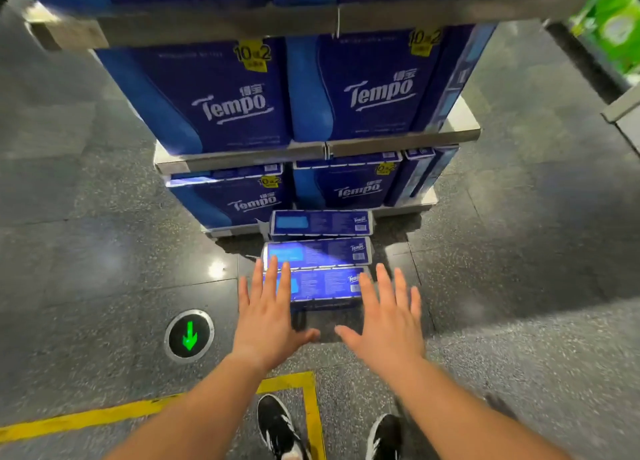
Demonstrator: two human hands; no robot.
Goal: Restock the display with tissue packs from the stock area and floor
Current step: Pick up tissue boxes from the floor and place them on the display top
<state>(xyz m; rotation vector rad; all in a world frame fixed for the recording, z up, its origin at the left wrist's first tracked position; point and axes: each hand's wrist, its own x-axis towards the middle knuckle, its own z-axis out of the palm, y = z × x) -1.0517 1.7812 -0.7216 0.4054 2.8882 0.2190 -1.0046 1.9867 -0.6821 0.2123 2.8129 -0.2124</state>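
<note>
Three blue Tempo tissue packs stand in a row on the floor before the display: the nearest pack (323, 286), a middle pack (318, 253) and a far pack (322, 222). My left hand (268, 316) hovers with straight spread fingers over the nearest pack's left end. My right hand (388, 316) is spread the same way at its right end. Neither hand grips anything. The grey metal display (242, 158) holds large blue Tempo packs (221, 96) on each tier.
A round floor light with a green arrow (189, 335) sits left of my hands. Yellow floor tape (304, 400) runs by my black shoes (280, 425). Green packs (613, 19) fill a shelf at the upper right. Dark speckled floor surrounds the display.
</note>
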